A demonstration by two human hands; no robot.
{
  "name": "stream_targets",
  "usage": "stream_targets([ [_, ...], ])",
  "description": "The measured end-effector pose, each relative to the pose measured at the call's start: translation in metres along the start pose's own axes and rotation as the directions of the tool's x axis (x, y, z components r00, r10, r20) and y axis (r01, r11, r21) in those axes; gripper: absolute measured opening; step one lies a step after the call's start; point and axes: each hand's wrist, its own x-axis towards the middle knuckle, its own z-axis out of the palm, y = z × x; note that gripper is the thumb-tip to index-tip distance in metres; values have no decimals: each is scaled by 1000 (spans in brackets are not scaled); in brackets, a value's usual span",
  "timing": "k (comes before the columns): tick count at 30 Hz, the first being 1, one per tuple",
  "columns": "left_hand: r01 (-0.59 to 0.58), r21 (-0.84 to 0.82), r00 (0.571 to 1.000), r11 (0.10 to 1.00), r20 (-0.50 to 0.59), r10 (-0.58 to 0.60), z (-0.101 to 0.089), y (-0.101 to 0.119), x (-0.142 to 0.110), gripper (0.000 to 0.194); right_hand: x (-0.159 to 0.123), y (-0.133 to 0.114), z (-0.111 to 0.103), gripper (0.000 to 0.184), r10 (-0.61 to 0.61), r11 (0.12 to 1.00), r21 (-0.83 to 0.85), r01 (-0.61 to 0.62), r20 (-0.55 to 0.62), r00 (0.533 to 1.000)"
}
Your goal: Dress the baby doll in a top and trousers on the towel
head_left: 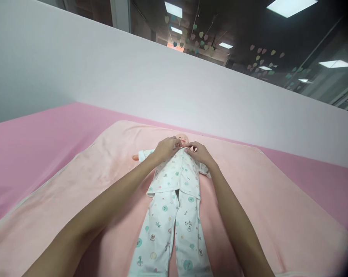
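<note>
A baby doll (182, 139) lies on its back, head away from me, in a white printed shirt (174, 173) and matching trousers (162, 227). My left hand (168, 148) is at the left side of the shirt's collar, fingers curled in and closed around the collar edge. Across from it my right hand (199, 152) pinches the collar's right side, thumb and fingers close together. The shirt front lies closed over the chest, parting slightly at the hem. One doll hand (135, 157) pokes out of the left sleeve. My hands partly cover the neck and the right sleeve.
Beneath the doll is a light pink blanket (113, 154) over a pink padded surface (41, 142). A white wall (127, 73) rises behind it. Above that, dark glass (237, 27) carries heart stickers and reflected ceiling lights.
</note>
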Motion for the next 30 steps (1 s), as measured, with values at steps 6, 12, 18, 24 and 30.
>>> stream_targets([
  [6, -65, -100, 996, 993, -74, 57, 6, -3, -2, 24, 3, 17, 15, 40, 59, 961, 274, -24, -120, 991],
  [12, -103, -107, 992, 989, -87, 94, 12, -5, -3, 25, 3, 22, 24, 46, 100, 925, 378, -41, -138, 985],
  [18, -171, -69, 980, 983, -116, 162, 18, -5, -4, 26, -2, 16, 21, 50, 130, 863, 496, -95, -36, 991],
  [24, -94, -80, 988, 992, -133, 83, 16, -4, -5, 21, -1, 17, 21, 58, 203, 839, 518, -168, -11, 979],
  [30, 61, -317, 997, 946, -18, -70, 4, 0, -5, 30, -3, 17, 23, 56, 191, 858, 492, -150, -35, 981],
])
